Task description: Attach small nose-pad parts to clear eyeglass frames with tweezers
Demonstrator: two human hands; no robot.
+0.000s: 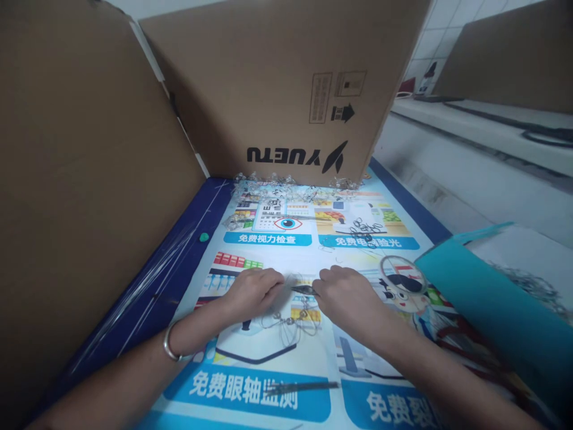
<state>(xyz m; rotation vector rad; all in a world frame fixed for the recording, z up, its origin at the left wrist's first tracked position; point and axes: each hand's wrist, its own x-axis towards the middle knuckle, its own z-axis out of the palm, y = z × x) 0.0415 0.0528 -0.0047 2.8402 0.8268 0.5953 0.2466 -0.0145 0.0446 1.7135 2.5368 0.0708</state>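
My left hand is closed in a pinch on thin wire, whose ends blur between the hands. Opposite it, my right hand is wrapped round small pliers; their dark jaws point left at the wire, and the handles are hidden in the fist. Just below the hands lies a looped wire piece with several small round bits on it. A bundle of straight dark wires rests closer to me on the printed sheet.
Clear, glinting wire pieces lie along the foot of an upright cardboard panel. Dark wire loops sit ahead of my right hand. On the right are a round wire coil and a teal box holding wire pieces. A green lump is left.
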